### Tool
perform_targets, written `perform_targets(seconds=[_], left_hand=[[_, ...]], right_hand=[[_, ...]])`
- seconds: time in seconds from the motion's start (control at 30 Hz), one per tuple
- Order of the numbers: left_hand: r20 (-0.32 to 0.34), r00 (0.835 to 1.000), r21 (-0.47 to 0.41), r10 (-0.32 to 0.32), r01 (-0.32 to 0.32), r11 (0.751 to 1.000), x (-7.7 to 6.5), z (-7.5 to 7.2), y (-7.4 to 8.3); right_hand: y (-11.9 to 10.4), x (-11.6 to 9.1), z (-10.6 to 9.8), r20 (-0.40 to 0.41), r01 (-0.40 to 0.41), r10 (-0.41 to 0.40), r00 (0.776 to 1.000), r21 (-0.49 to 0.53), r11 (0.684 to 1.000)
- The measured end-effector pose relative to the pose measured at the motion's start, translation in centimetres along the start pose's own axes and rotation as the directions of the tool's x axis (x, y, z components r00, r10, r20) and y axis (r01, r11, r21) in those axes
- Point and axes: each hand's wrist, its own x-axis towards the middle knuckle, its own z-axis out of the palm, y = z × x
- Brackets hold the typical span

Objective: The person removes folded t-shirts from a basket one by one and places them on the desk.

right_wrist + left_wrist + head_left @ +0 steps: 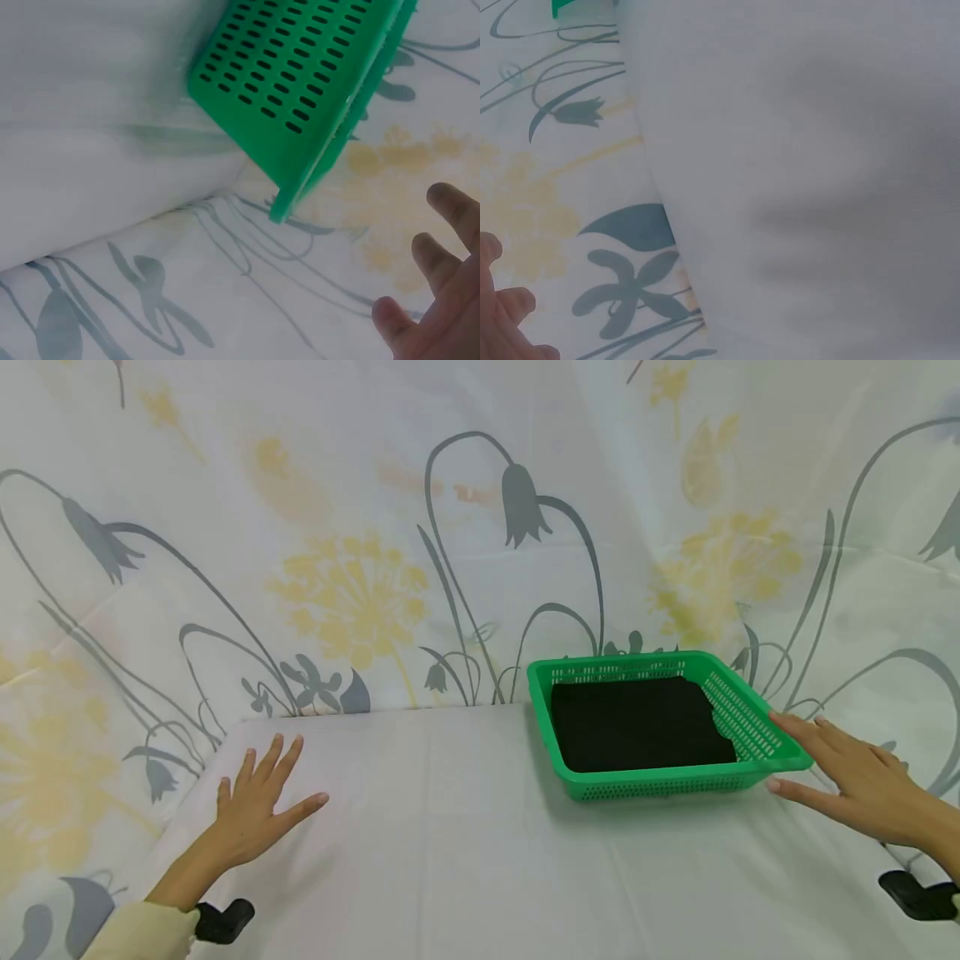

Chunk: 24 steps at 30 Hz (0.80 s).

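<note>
Green basket (pixel 667 785): sitting on the white-covered table (pixel 435 852), over to the person's right and toward the far side.
Black cloth (pixel 637 722): lying flat inside, covering most of the basket's floor; I'm only guessing at fabric, as no folds are showing clearly.
Right hand (pixel 873 785): hovering by the basket's near right corner, fingers spread, gripping nothing; from the head the fingertips are seeming to meet the rim, but the right wrist view is showing a gap.
Left hand (pixel 251 820): hanging over the table, well apart from the basket, fingers splayed, holding nothing.
Rim hold: as I'm judging it, the work is centring on the basket, so good handling would mean pinching opposite rims with both hands and keeping it level, so the cloth isn't sliding.
Table edge: running close by the basket's right end, so a nudge that way would be risking a tip.
Flowered curtain (pixel 360 468): hanging just behind the basket, probably leaving little finger room at the far rim.
Black wrist straps (pixel 225 922): jutting out at both wrists, possibly catching the rim if a hand is dipping low.
</note>
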Motion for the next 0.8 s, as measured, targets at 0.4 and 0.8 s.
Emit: perform_targets(seconds=[0.4, 0.8], left_hand=[[-0.075, 0.996, -0.124, 0.041, -0.05, 0.991, 1.1, -0.4, 1.0], [-0.175, 0.981, -0.228, 0.081, -0.12, 0.966, 2.2, -0.2, 2.6]], right_hand=[[-0.5, 0.6, -1.7, -0.044, 0.069, -0.061, 0.997, 0.214, 0.974], [-1.7, 1.5, -2.0, -0.167, 0.054, -0.003, 0.986, 0.304, 0.951]])
